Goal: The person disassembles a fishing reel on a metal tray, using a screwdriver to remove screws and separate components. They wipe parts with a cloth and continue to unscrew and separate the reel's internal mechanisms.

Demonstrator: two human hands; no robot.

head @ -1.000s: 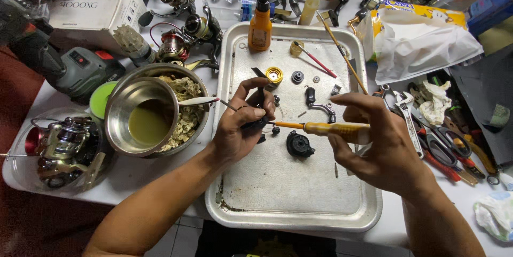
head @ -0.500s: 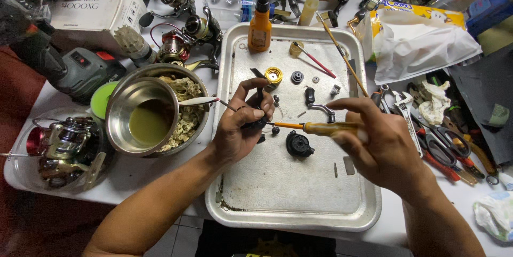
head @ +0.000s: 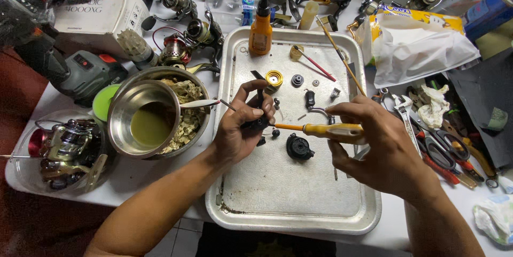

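- Left hand (head: 240,128) over the left-centre of the metal tray (head: 299,203), fingers curled shut around a small black reel part (head: 257,122), thumb arched above it.
- Right hand (head: 379,152) over the tray's right half, fingers closed on the yellow handle of a screwdriver (head: 320,130); shaft level, tip pointing left and meeting the black part.
- Lying loose on the tray just below the screwdriver: a black round cover (head: 299,147). Higher up: a yellow spool piece (head: 274,79), a small grey gear (head: 297,80) and a bent black arm (head: 310,99).
- Standing upright at the tray's far edge: an orange bottle (head: 261,29); thin brushes (head: 334,48) slanting across the far right corner.
- Open room: bare tray floor across the whole near half, between the forearms and the near rim.
- Left rim hemmed in: steel bowl (head: 141,110) of yellowish liquid nested in a larger bowl, close against the tray, spoon handle (head: 200,104) reaching toward the left hand.
- Right rim crowded: wrenches and red-handled pliers (head: 443,155) just beside it, white plastic bag (head: 422,48) further back.
- Compared with half a second back: same clasp on both sides, screwdriver tip at the same spot on the part, loose pieces where they lay; only slight shifts in hand position.
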